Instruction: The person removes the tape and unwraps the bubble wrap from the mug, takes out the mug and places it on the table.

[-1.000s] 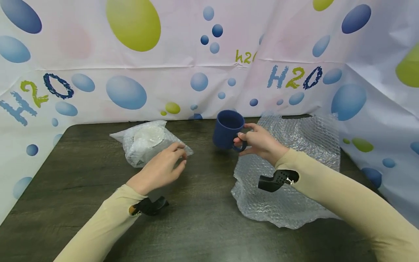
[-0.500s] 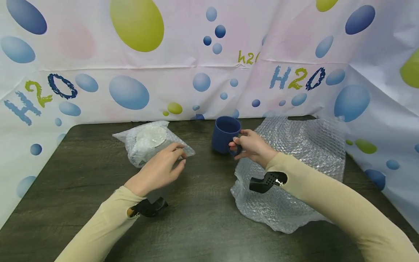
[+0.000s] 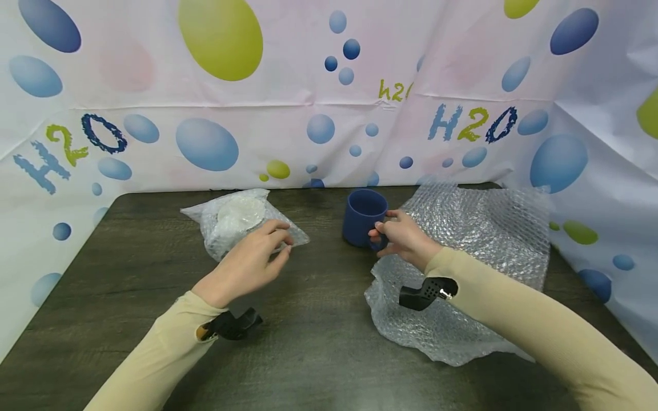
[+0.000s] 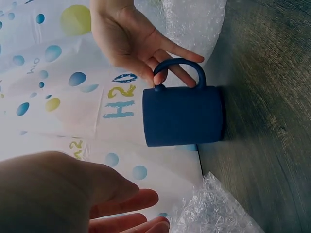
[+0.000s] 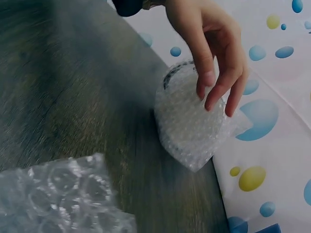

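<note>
A blue mug [image 3: 362, 220] stands nearly upright at the back middle of the table; whether its base touches the wood I cannot tell. My right hand [image 3: 403, 237] grips its handle [image 4: 181, 63] from the right, the fingers curled through and around it, as the left wrist view shows. To the left lies a bundle in bubble wrap [image 3: 231, 220], a pale round shape showing through. My left hand [image 3: 247, 262] hovers by that bundle's near right side, fingers loosely bent and holding nothing. In the right wrist view this hand partly covers the wrapped bundle [image 5: 182, 116].
A large sheet of bubble wrap [image 3: 452, 319] lies spread on the right of the dark wooden table [image 3: 308, 342], under my right forearm. Behind the table hangs a white printed backdrop [image 3: 288, 85], which also runs down the right side.
My right hand has lowered the mug toward the tabletop and straightened it, first drifting left, then back right. My left hand stays almost still; the head view has shifted slightly.
</note>
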Tool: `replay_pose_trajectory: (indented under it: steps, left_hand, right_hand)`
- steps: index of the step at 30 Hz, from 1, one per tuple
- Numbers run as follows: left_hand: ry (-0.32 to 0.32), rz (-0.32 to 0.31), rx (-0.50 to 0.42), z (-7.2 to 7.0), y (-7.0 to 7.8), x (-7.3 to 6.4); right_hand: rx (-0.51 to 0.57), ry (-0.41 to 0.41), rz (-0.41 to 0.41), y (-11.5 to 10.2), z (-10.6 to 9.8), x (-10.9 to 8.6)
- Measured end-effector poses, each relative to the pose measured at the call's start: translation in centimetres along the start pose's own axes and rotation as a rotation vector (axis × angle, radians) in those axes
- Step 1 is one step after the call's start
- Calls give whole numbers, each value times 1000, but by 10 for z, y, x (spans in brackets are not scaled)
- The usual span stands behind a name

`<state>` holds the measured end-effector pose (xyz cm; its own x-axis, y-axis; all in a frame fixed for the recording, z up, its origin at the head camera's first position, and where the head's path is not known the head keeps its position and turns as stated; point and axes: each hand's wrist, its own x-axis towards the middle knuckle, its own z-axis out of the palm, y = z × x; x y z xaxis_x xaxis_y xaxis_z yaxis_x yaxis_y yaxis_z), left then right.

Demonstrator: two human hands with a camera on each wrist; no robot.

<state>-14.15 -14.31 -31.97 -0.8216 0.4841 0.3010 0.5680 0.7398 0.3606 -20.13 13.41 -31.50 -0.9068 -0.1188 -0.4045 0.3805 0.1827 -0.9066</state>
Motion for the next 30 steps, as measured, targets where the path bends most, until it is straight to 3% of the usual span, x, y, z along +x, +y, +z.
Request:
replay_pose_trajectory:
  steps: [9,15,20,25,30]
  left_hand:
    - [43,32,-12,-6,0,-1]
    - [125,42,-1,-15,-3,-8]
    - [171,15,20,-21,-9,-13]
    - [217,-23,51,-26,-14,-18]
    - [272,-58,91,-33,-21,-18]
  right_hand:
    - [-51,-9,-31,9,-6,-4]
    - [-69,-82,-29,4,-6,-5]
    - [-110,-86,-6,-2,-4,-9]
    - [-252,-16,-28,-10,0,-19]
    - [-367,151,-192,-15,8,-32]
